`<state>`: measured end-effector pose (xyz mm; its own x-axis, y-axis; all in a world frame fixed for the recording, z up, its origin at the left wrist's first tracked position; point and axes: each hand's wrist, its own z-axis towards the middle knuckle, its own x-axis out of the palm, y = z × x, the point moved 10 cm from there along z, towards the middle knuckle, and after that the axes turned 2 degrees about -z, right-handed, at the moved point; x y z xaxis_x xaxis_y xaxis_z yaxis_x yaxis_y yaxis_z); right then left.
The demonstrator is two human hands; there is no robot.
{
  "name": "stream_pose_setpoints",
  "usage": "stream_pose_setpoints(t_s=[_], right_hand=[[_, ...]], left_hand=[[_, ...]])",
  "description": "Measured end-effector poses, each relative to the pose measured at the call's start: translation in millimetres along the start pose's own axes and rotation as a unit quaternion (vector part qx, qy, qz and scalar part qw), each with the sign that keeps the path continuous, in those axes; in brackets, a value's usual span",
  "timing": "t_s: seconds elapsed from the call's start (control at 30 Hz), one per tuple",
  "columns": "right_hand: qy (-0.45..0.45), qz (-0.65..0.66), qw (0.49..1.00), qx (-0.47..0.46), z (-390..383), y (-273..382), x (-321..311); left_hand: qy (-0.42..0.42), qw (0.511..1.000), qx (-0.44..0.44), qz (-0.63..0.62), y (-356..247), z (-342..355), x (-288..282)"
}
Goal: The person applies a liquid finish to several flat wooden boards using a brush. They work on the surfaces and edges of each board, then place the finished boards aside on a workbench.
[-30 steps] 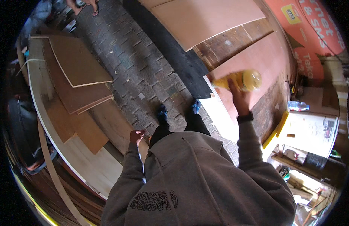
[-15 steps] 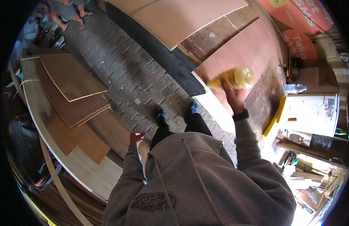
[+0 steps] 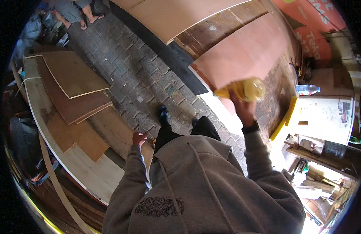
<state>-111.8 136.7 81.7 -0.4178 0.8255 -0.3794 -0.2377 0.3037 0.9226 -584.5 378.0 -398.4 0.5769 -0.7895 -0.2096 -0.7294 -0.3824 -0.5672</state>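
My right hand (image 3: 243,109) is closed round a plastic bottle of yellow liquid (image 3: 250,89), held tilted almost sideways over a pinkish board (image 3: 241,46) on my right. Beside the sheets of board (image 3: 75,72) on my left, my left hand (image 3: 140,138) hangs with curled fingers; whether anything is inside them I cannot make out. My dark-trousered legs and blue-black shoes (image 3: 163,116) show below me on the pavers.
A paved path (image 3: 122,58) runs between the board stacks. Another person's bare legs (image 3: 89,17) are at the upper left. On the right are a clear bottle (image 3: 307,89), a white surface (image 3: 322,119) with yellow edging and an orange banner (image 3: 321,17). A dark bag (image 3: 24,148) lies far left.
My feet have shifted in a step, the right one now mostly behind its leg. The surroundings have shifted slightly in view, and the other person's legs show more. The yellow bottle stays in my right hand.
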Motion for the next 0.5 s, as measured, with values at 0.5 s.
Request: stream_pose_setpoints(t_s=[0.5], right_hand=[[0.173,-0.054,0.959,-0.218,0,21,-19]], left_hand=[[-0.119,0.968,0.062,-0.210,56,-104,152]])
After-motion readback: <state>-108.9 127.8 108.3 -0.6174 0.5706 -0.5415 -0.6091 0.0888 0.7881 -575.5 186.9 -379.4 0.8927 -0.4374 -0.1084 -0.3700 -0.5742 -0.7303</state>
